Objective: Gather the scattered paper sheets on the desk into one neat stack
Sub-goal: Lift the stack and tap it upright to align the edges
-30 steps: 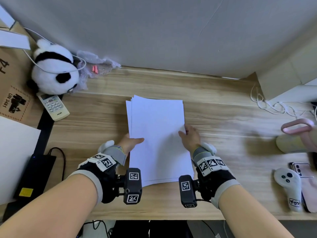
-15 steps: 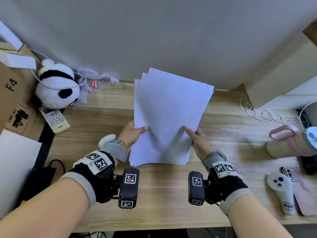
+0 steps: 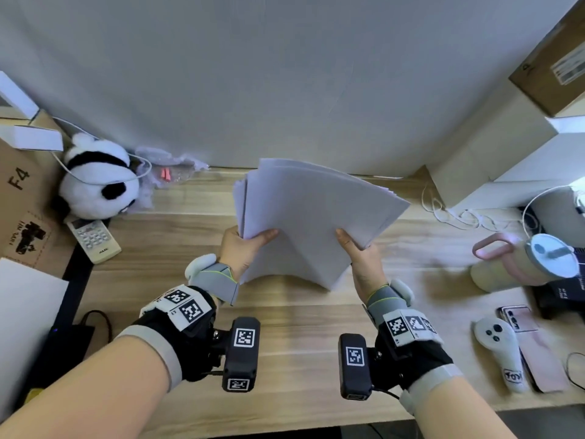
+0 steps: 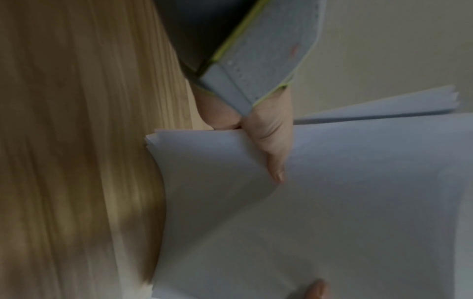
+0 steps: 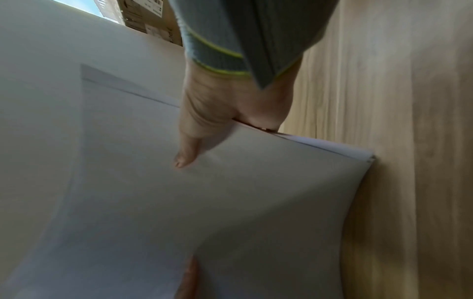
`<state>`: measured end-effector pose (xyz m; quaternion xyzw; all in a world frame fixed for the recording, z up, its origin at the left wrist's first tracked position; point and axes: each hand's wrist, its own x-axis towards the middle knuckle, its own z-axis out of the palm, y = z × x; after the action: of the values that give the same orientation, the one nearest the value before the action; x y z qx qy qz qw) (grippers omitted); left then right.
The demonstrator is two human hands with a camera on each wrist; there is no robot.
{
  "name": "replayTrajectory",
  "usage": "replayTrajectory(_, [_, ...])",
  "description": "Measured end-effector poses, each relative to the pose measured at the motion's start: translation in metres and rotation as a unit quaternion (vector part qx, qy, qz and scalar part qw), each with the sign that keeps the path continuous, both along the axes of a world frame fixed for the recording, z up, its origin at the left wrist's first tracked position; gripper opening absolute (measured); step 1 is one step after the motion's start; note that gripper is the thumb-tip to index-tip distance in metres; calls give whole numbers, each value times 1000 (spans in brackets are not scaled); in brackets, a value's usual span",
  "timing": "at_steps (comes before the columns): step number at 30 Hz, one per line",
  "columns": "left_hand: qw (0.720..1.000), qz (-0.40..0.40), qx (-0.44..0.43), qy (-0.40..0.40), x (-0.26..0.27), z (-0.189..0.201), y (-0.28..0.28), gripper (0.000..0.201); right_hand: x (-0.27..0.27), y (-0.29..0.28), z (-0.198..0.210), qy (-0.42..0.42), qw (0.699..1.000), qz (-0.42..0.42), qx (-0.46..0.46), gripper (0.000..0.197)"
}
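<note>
the paper sheets (image 3: 310, 217) are up off the counter (image 3: 294, 343) in the middle of the scene, tilted toward the far wall, with only their near edge down by the wood. the left hand (image 3: 243, 248) pinches the left edge, thumb across the front and the other fingers behind; the right hand (image 3: 361, 258) grips the right edge the same way.

the bundle is bowed in the middle, arching up between the two grips, and the far corners are fanned so single sheets stick out past one another. i reckon that if either pinch slackens while the sheets stand like this, the loose ones could slide out and scatter back over the counter, or toward the panda toy (image 3: 98, 182) and remote (image 3: 93, 239) on the left. squeezing inward harder could crease the bend, and tapping the edge down crooked would likely leave the corners stepped.

the fingers behind the paper are hidden in every view. both wrist views are blurred, and i cannot count the sheets or tell whether the near edge truly touches the counter.
</note>
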<state>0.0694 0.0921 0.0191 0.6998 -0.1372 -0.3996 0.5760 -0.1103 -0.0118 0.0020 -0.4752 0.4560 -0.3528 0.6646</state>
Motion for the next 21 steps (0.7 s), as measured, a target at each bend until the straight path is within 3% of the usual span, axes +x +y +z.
replayTrajectory(2, [1000, -9, -8, -10, 1, 4, 1, 21, 0, -1, 10, -3, 1000, -8, -9, 22])
replayTrajectory(5, [999, -9, -23, -30, 2, 14, 0, 19, 2, -5, 29, -41, 998, -43, -33, 65])
replayTrajectory(7, [999, -5, -32, -37, 1, 19, -2, 18, 6, -7, 42, -64, 994, -62, -55, 77])
replayTrajectory(11, [998, 15, -59, -31, -5, 28, -5, 20, 21, -7, 64, -49, 989, -104, -91, 51])
replayTrajectory(15, [997, 1, -54, -47, -2, 30, -2, 19, 24, -5, 70, -46, 985, -125, -108, 63])
replayTrajectory(19, [997, -10, -52, -59, -1, 35, 0, 16, 20, -9, 68, -49, 981, -147, -117, 33])
replayTrajectory(21, [996, 3, -66, -53, -3, 45, -2, 15, 21, -10, 70, -48, 979, -151, -126, 30])
